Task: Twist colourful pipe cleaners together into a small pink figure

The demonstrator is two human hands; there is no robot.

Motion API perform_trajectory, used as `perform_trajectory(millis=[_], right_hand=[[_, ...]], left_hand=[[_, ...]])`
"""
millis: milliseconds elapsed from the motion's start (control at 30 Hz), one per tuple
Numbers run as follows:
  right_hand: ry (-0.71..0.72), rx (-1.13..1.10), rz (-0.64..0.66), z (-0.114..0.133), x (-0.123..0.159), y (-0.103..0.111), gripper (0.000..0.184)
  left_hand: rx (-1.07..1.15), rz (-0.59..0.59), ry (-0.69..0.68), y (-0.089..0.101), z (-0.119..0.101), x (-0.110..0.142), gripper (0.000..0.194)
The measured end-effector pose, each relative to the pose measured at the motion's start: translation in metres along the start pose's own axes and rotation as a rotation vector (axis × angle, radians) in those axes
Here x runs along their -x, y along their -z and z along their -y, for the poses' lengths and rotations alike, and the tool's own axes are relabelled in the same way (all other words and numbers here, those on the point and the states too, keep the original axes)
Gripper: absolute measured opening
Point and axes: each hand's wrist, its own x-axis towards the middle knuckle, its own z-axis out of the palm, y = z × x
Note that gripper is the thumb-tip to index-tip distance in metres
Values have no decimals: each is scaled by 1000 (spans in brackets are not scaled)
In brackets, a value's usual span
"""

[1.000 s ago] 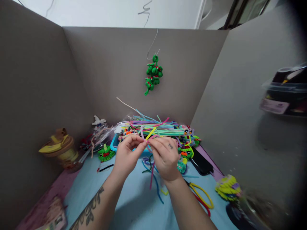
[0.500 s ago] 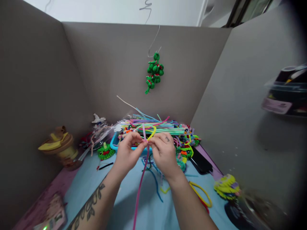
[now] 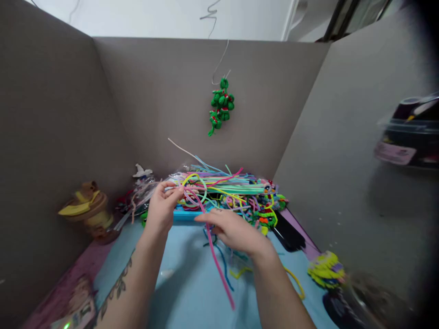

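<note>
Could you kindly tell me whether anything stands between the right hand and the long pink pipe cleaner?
Nothing visible does: in this view the right hand already reaches across the long pink pipe cleaner, though I cannot tell whether it grips it.

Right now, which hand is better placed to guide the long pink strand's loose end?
Probably the right hand: its fingers are right at the pink strand, nearer the loose end, while the left hand looks busy pinching farther up.

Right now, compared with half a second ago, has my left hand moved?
Yes, leftward and slightly up in view: your left hand now covers the left end of the blue tray, which showed beside it before.
</note>
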Motion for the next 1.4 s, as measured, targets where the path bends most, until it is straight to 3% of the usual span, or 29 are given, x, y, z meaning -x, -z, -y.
perform_trajectory(millis=[133,233,367,533,600,733,867,967,1100,1233,1400], right_hand=[[84,0,-18,2,-12,-16,23],[148,-88,-108,2,-12,-14,18],[154,-277,-228,8,-8,-6,22],[181,-366,-253,16,-14,-13,23],[182,-426,-288,17,-15,-16,23],[64,-615,-467,11,-14,-15,21],[-57,-648,-541,0,-14,-16,49],[-113,-391,-550,-9,-18,-23,35],[-82,-184,-528,-21,-24,-36,25],[-105,-156,-591,-24,-23,-38,19],[-221,-307,-671,-17,-23,-30,5]], left_hand=[[15,-111,-65,7,8,-9,45],[-45,-132,-147,11,14,-13,42],[-366,-166,-350,17,22,-15,33],[-862,-167,-526,22,34,-11,20],[-867,-125,-495,21,36,-10,20],[-555,-22,-267,16,38,-12,28],[-405,82,-123,9,42,-16,36],[-324,146,-50,2,45,-12,38],[-275,276,26,-7,42,-2,32],[-260,374,53,-13,34,7,31],[-283,468,-11,-17,24,14,29]])
